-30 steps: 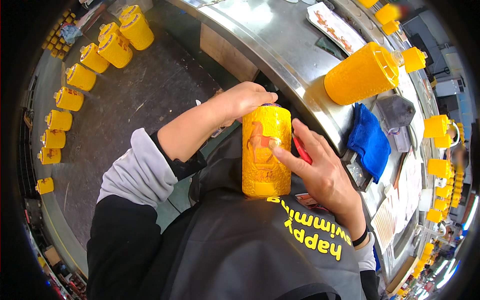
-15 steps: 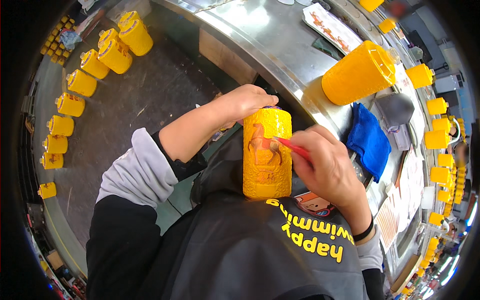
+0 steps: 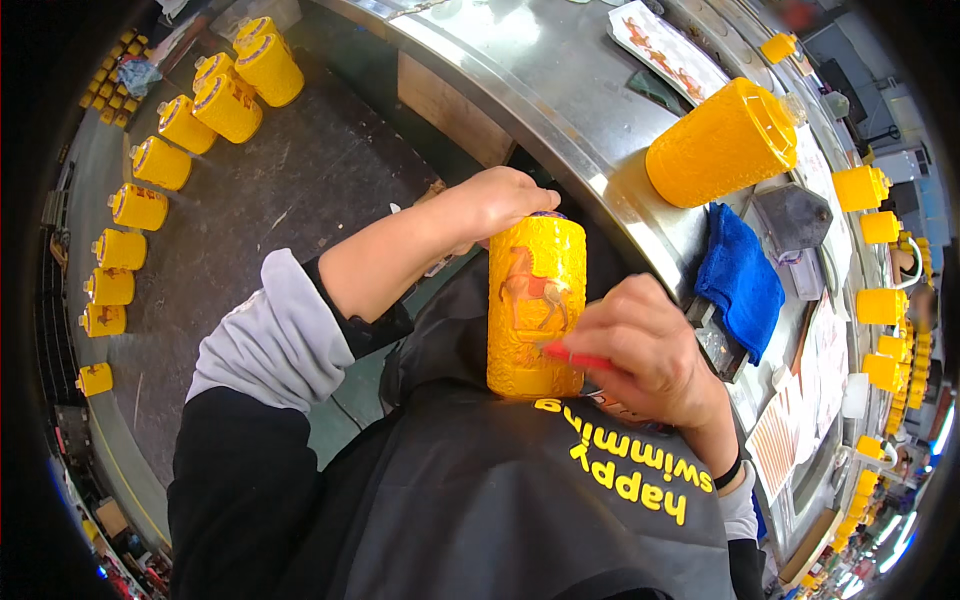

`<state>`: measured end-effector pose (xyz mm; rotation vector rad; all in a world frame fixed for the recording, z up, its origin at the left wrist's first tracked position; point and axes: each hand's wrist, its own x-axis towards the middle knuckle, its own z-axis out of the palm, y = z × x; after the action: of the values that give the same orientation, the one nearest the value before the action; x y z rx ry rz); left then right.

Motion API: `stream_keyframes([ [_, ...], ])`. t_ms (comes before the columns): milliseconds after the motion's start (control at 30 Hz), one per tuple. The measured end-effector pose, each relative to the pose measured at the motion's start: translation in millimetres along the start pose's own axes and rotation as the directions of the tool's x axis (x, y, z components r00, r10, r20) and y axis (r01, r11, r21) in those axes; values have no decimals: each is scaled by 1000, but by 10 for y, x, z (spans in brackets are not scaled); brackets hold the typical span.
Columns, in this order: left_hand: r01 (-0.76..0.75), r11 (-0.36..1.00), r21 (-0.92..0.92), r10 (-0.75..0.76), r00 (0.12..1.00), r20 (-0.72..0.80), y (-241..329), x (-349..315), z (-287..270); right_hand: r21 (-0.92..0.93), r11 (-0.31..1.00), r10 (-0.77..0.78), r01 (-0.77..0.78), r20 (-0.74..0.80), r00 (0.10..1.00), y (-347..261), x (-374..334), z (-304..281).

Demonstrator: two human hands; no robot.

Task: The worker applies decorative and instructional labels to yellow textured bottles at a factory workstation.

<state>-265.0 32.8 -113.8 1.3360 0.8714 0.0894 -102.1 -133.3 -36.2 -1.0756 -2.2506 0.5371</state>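
From my distant seat I look down past the steel table (image 3: 560, 105) on the right side and the dark board (image 3: 290, 190) on the left, where yellow bottles (image 3: 160, 165) stand in a curved row. Below is the black apron (image 3: 470, 490), and the embossed yellow bottle (image 3: 512, 345) is in front of it, between both hands, in almost the same place as one second ago. Its side with the horse picture (image 3: 532, 290) faces up to me. The right hand (image 3: 645, 345) is closed, its fingers bent around a slim red tool; one second ago these fingers were spread over the horse. Half a second ago the tool's tip was at the horse's back; now it has gone down below the horse, to the lower part of the bottle. The hand is slightly blurred, so I cannot tell if the tip touches. The left hand (image 3: 500, 197) stays at the bottle's far end, but its fingers are mostly hidden and I cannot tell how tightly they close. Smallest is the red tool (image 3: 582, 359) itself.
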Motion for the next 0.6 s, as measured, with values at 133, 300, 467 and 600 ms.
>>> stream_keyframes([
  [133,-1,1000,-8,1,1000,15,-4,41,-4,-106,994,-33,24,-78,996,104,20,110],
  [300,-20,1000,-17,20,1000,3,-26,7,-23,232,961,152,-148,0,988,39,-118,39],
  [467,-11,1000,-20,12,1000,19,58,-12,-20,-88,977,156,-192,-314,937,140,-19,98],
  [600,1,999,-52,0,1000,25,30,-45,-27,-110,994,5,-11,-53,999,33,-51,67],
])
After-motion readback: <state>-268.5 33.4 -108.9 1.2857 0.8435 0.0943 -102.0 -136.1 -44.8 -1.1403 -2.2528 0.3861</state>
